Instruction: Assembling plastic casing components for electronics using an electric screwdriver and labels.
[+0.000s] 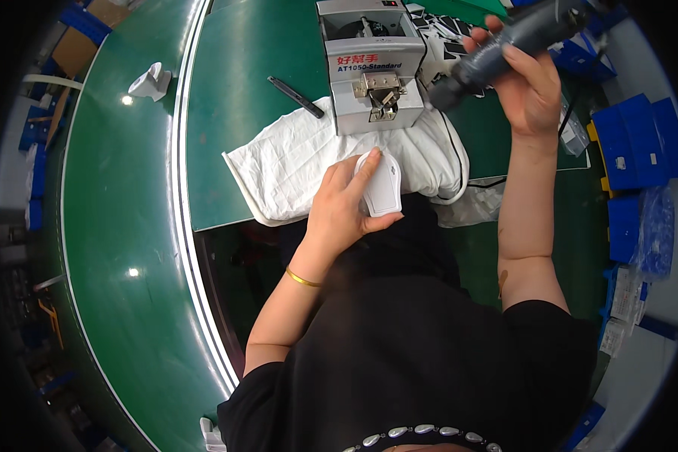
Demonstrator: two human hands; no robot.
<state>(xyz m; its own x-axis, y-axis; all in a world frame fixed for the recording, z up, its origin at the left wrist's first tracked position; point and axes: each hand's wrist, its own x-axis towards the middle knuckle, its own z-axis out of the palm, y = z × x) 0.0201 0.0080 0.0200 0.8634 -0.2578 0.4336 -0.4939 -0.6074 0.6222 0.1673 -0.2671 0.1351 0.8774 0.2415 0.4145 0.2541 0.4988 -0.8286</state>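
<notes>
My left hand [343, 203] is closed around a small white plastic housing [384, 187] with a tapered outline, its thumb and fingers on the edges. Raised at the upper right, my right hand [526, 87] grips a dark, cylindrical electric screwdriver [505, 53]. Its black nose slants down and left, beside a grey screw feeder [373, 68] on the green table. The feeder's metal outlet faces me, a short way beyond the housing. Under the feeder's front lies a crumpled white cloth [286, 158], reaching to the table edge.
A slim black pen-like tool [295, 96] lies left of the feeder. Black and white pieces [444, 34] are heaped behind it. The green conveyor [128, 188] on the left carries a white plastic part [151, 81]. Blue bins [633, 143] line the right side.
</notes>
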